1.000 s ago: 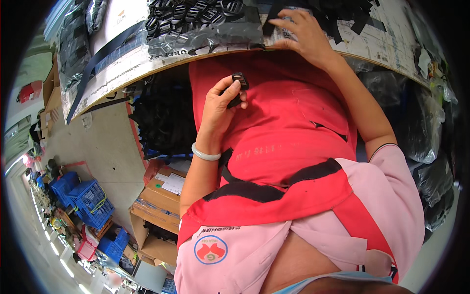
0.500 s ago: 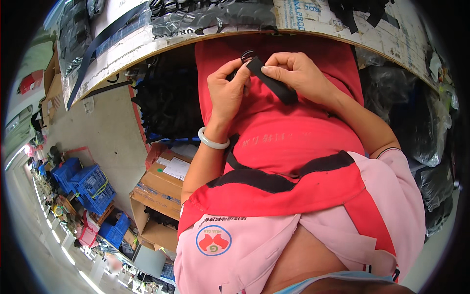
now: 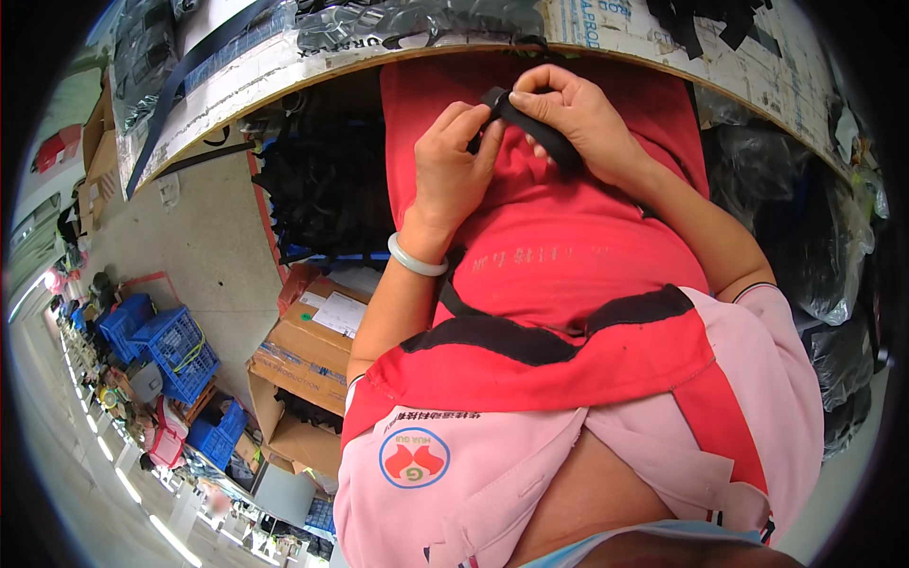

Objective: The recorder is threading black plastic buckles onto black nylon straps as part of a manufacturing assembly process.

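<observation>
A black webbing strap [image 3: 551,140] is held up over my red apron, just below the edge of the worktable. My left hand [image 3: 456,163] is closed, its thumb and forefinger pinching the strap's end, where a small dark fitting is mostly hidden by the fingers. My right hand [image 3: 589,121] pinches the same strap between thumb and forefinger close beside the left fingertips. From there the strap's wider length hangs down beneath the right hand's fingers.
Over the worktable [image 3: 625,36] lie clear bags of black parts [image 3: 417,26] and loose black straps [image 3: 724,19]. Below it at left is a heap of black straps [image 3: 322,189]. Cardboard boxes [image 3: 303,355] stand by my left arm, blue crates [image 3: 175,346] farther left, and dark plastic bags [image 3: 795,218] at right.
Both hands have shifted slightly, the right one up and closer to the left fingertips. The strap's end now pokes up between the fingers, and the dark loop seen earlier is mostly covered.
</observation>
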The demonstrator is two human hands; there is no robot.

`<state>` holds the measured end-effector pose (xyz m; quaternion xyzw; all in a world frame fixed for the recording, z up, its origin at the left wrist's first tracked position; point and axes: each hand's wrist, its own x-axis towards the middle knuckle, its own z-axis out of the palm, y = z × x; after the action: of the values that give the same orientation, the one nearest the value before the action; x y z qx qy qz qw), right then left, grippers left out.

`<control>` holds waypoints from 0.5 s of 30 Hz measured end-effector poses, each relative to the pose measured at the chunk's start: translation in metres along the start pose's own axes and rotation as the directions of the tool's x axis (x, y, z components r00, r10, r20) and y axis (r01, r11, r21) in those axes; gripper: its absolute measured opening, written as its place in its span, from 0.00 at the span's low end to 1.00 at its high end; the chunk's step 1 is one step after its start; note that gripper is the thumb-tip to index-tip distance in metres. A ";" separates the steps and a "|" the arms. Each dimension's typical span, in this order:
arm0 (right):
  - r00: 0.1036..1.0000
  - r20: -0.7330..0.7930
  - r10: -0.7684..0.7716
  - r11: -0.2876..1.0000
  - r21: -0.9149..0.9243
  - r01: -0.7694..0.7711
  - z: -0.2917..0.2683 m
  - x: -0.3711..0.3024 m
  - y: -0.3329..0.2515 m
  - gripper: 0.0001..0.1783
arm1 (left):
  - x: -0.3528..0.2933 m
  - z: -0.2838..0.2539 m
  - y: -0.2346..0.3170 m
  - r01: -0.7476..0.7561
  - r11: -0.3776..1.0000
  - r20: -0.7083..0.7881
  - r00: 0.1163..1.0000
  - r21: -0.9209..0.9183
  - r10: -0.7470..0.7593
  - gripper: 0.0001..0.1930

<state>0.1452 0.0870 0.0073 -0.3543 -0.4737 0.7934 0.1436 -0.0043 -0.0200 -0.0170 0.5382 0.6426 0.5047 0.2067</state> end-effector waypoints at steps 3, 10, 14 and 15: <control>0.998 0.048 0.050 0.998 0.046 -0.052 -0.007 0.009 0.005 0.17 | -0.003 0.002 -0.004 -0.022 1.000 0.030 0.999 -0.018 0.023 0.08; 0.997 0.066 -0.025 0.995 -0.096 0.032 -0.009 0.008 0.008 0.12 | 0.000 0.001 -0.010 0.615 0.035 0.485 0.654 -0.788 -0.581 0.12; 0.798 0.110 -0.593 0.653 -0.514 0.556 0.003 -0.007 -0.005 0.09 | -0.001 0.004 -0.007 0.590 0.142 0.409 0.694 -0.795 -0.593 0.12; 0.749 0.163 -0.643 0.601 -0.499 0.624 0.005 -0.014 -0.020 0.07 | 0.000 0.004 -0.003 0.557 0.283 0.320 0.745 -0.781 -0.585 0.11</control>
<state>0.1494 0.0858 0.0318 -0.2018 -0.7629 0.5238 0.3208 -0.0028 -0.0180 -0.0216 0.0953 0.4668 0.6473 0.5949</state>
